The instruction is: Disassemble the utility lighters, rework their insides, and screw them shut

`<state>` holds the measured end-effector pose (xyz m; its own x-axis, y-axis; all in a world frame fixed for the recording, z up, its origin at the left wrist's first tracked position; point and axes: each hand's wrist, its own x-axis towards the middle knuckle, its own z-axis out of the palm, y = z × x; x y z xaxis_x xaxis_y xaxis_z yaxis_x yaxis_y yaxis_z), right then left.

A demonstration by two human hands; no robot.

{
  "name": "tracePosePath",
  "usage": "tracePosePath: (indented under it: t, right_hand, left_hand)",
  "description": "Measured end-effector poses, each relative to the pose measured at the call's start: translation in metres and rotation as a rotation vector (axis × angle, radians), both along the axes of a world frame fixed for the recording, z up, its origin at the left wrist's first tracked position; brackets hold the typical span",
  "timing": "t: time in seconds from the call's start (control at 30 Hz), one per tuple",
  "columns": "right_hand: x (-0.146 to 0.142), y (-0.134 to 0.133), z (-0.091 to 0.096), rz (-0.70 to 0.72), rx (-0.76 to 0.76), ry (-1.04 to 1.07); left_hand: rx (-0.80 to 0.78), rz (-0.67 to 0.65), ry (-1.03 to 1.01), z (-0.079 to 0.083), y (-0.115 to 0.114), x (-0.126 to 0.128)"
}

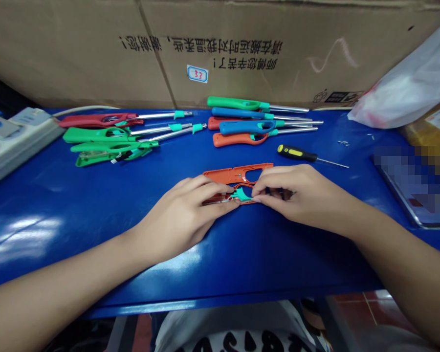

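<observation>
An opened orange lighter casing half lies on the blue table, with a teal trigger and small metal parts inside it. My left hand grips this half from the left, its fingers covering much of the handle end. From the right, my right hand pinches at the trigger's right end, thumb and forefinger close together; the exact grip point is partly hidden. Just behind lies the other orange casing half, inner side up. A black-and-yellow screwdriver rests beyond my right hand.
Several long-necked lighters lie together at the back. More opened red and green lighters are at left, near a white power strip. A cardboard box walls the back. Tiny pins, a plastic bag and a tablet-like device are at right.
</observation>
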<state>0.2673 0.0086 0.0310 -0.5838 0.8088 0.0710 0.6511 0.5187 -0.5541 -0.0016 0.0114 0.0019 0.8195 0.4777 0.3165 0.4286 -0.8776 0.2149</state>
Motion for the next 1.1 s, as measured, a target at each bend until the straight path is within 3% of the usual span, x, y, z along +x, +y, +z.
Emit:
tracePosePath:
  t: [0.37,0.93,1.1]
  right_hand:
    - [-0.0006,-0.0002,0.0003,0.02,0.044,-0.086]
    - [0.0066,0.0027,0.0031,0.061,-0.004,-0.017]
    - [0.0089,0.0038,0.0015,-0.018,-0.034,-0.012]
  left_hand:
    - [0.01,0.011,0.0,0.0015,0.0001,0.0012]
    - [0.033,-0.014,-0.017,0.0022,0.0008,-0.0007]
    - [0.014,-0.02,-0.091,0.0008,0.0012,-0.0022]
